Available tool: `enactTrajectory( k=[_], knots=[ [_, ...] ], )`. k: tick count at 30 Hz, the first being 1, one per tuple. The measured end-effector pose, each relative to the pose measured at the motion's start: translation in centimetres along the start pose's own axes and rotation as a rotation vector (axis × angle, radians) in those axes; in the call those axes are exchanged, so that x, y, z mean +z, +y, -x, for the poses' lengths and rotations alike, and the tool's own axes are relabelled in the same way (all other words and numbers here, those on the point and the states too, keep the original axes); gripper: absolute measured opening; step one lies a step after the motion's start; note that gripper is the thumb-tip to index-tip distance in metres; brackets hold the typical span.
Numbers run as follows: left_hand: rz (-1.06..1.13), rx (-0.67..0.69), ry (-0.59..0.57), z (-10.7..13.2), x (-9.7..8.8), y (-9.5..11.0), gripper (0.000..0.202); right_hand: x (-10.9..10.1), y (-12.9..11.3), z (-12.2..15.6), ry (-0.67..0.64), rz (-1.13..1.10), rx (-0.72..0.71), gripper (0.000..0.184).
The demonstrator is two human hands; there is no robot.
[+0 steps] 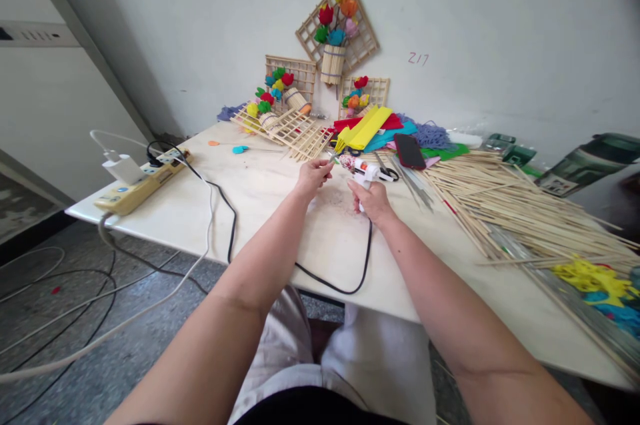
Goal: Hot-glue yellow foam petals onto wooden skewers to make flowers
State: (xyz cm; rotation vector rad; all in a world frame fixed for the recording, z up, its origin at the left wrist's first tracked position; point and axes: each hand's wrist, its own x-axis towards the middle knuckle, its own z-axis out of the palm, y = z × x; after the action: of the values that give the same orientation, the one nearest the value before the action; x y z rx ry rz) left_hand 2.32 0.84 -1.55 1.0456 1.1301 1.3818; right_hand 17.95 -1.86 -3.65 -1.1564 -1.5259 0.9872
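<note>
My right hand point(373, 201) is closed around a white hot glue gun point(361, 171), nozzle pointing left over the white table point(260, 205). The gun's black cord point(350, 281) loops down off the table's front edge. My left hand point(313, 175) pinches something small and thin right at the gun's nozzle; I cannot make out what it is. Both hands meet near the middle of the table, just in front of a wooden stick lattice point(295, 131).
A big pile of bamboo sticks point(505, 205) covers the right side. Coloured felt sheets point(367, 128), a dark phone point(409, 150), scissors point(385, 170) and lattice frames with felt flowers point(337, 28) sit at the back. A power strip point(143, 181) lies at the left.
</note>
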Motion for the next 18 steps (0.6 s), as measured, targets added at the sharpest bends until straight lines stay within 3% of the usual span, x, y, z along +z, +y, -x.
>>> enactTrajectory(
  k=[18],
  knots=[
    [-0.045, 0.015, -0.004, -0.2, 0.1, -0.2, 0.012, 0.3, -1.4, 0.5, 0.026, -0.039, 0.051, 0.038]
  ],
)
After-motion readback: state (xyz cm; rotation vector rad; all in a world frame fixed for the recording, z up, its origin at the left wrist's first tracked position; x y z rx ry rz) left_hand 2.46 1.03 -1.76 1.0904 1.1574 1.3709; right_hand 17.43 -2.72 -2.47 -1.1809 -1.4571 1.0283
